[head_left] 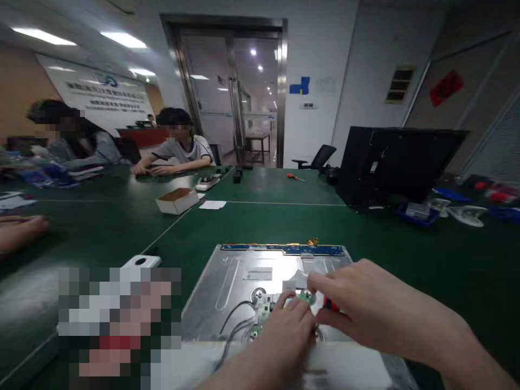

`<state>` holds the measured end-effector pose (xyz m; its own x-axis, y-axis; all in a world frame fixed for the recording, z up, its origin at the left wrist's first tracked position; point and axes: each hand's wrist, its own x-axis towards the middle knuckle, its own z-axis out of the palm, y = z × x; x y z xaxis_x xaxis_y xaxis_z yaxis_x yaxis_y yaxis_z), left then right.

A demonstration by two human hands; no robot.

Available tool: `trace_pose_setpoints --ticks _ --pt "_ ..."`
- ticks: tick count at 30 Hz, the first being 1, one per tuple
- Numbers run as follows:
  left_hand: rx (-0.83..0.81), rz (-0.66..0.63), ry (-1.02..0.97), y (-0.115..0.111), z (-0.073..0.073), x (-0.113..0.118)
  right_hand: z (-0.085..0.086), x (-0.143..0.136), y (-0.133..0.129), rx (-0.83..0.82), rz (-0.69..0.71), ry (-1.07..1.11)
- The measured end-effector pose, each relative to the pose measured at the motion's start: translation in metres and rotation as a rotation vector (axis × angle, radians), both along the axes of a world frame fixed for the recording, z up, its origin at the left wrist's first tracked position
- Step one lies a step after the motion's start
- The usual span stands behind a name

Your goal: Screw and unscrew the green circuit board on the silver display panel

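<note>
In front of me lies a flat metal-backed display panel (227, 271), with a blue circuit strip (284, 249) along its far edge. A small green-and-white circuit board (264, 307) sits on its near part, with dark cables (235, 327) running off to the left. My left hand (286, 330) is closed over this board, its bent fingers pressing on it; its thumb is hidden. Just to the right, my right hand (357, 303) is closed around a red-and-black handle, apparently a screwdriver (331, 304). The screwdriver's tip is hidden.
A white open box (177, 201) and paper (213, 205) lie ahead left. An orange screwdriver (295, 177) lies farther off. At right stands a black monitor (394, 165) beside a blue tray (418, 214). Another person's hand (22, 233) is at left; two people sit across the table.
</note>
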<state>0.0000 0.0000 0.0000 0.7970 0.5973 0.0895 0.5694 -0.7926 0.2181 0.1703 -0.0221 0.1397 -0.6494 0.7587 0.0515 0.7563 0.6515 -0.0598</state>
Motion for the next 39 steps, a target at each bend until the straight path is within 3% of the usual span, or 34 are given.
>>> trace_pose_setpoints --ticks 14,24,32,39 --pt "-0.01 -0.002 -0.04 -0.0036 0.0034 -0.0027 0.0025 -0.0016 0.0013 -0.054 -0.053 0.005" --pt "-0.015 -0.036 -0.02 0.0013 0.0012 -0.0041 0.0033 0.0009 0.0006 -0.116 0.001 0.078" --pt "0.014 0.0 -0.025 -0.006 0.0076 -0.0025 0.0002 -0.0002 0.0028 -0.059 -0.025 0.042" --pt "0.03 -0.024 -0.02 -0.0034 0.0027 -0.0038 -0.0024 0.0002 0.0033 0.008 -0.026 0.029"
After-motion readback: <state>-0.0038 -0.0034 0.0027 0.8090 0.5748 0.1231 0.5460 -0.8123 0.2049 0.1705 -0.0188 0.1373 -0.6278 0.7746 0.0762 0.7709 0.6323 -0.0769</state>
